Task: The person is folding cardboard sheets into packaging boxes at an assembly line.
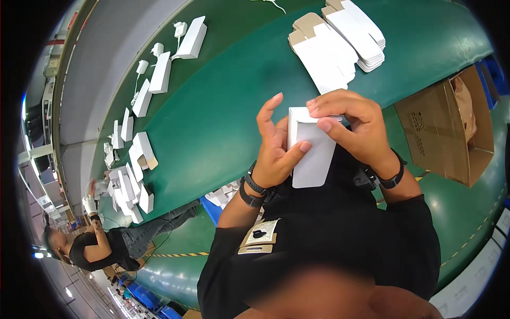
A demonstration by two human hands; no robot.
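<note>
A small white cardboard box (313, 159) is held upright in front of my chest, between both hands. My left hand (277, 146) grips its left side, the thumb across the front face and the index finger raised off it. At the top end, my right hand (357, 121) has its thumb and fingers closed on the flap and upper edge. Whether the flap is fully tucked in cannot be seen under the fingers. Just beyond the box lies a stack of flat white carton blanks (326, 56) on the green table (228, 114).
A second stack of flat cartons (356, 32) lies beside the first. White boxes (160, 74) and white corded adapters (180, 29) line the far side. More boxes (127, 189) are heaped near a co-worker (95, 242) at left. A large brown carton (438, 130) stands at right.
</note>
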